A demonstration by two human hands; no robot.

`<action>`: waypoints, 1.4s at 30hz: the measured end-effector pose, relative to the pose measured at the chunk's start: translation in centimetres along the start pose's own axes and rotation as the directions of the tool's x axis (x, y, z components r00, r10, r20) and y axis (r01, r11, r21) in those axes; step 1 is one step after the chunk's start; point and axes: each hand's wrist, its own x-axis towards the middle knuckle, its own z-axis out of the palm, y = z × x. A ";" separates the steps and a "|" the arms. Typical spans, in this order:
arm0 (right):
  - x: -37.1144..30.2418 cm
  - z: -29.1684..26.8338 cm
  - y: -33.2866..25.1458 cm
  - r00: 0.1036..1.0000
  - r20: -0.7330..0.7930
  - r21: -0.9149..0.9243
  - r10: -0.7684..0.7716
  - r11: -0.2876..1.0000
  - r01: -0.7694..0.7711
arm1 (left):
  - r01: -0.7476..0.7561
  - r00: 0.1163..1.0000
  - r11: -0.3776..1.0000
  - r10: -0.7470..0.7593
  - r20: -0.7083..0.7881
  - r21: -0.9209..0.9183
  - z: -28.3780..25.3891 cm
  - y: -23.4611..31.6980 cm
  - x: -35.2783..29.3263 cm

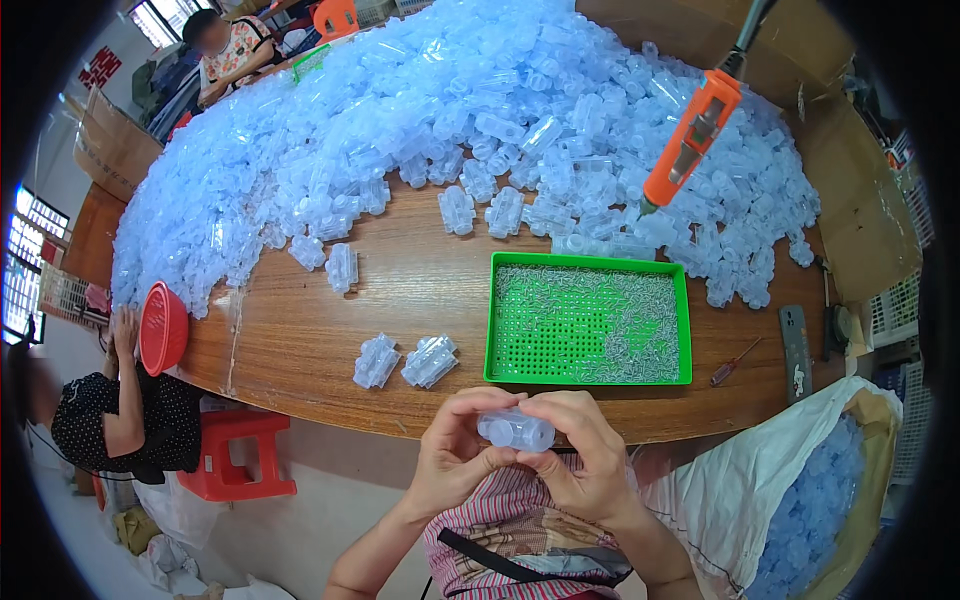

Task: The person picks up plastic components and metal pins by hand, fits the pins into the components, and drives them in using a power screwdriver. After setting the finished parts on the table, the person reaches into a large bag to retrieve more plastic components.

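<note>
A translucent, pale-blue plastic piece (516, 431), rounded sections showing along its body, is held roughly level between 2 hands (458, 450), 1 at each end, by the near edge of the tabletop (285, 325); its finer details are too small to tell.

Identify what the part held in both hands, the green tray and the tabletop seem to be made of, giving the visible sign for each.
Part: probably plastic, glossy and translucent; light shows through its bluish walls.
Tray: likely moulded plastic; even green colour, regular grid of holes.
Tabletop: wood or wood-look laminate, shiny; brown grain and a pale reflection.
</note>
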 end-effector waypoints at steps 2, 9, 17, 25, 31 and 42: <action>-0.3 -0.1 0.4 0.999 0.004 0.153 0.038 0.988 -0.038 | 0.016 0.999 1.000 -0.016 -0.029 -0.016 0.1 0.3 -0.3; -2.0 0.4 1.8 0.896 0.036 0.757 0.442 0.574 -0.313 | 0.089 0.992 0.988 -0.077 -0.095 0.126 0.9 1.5 -0.7; -2.1 0.4 1.0 0.852 0.140 0.825 0.505 0.416 -0.383 | 0.257 0.938 0.964 -0.232 -0.258 0.067 1.3 2.6 -0.5; -2.4 0.2 0.7 0.858 0.187 0.737 0.479 0.509 -0.445 | 0.254 0.936 0.967 -0.237 -0.259 0.032 0.4 2.6 -1.0; -2.2 0.0 0.1 0.764 0.337 0.749 0.551 0.334 -0.572 | 0.271 0.929 0.953 -0.222 -0.296 0.133 0.0 2.8 -1.2; -2.4 0.3 0.6 0.647 0.465 0.744 0.604 0.128 -0.655 | 0.281 0.916 0.952 -0.228 -0.330 0.122 -0.4 2.1 -1.4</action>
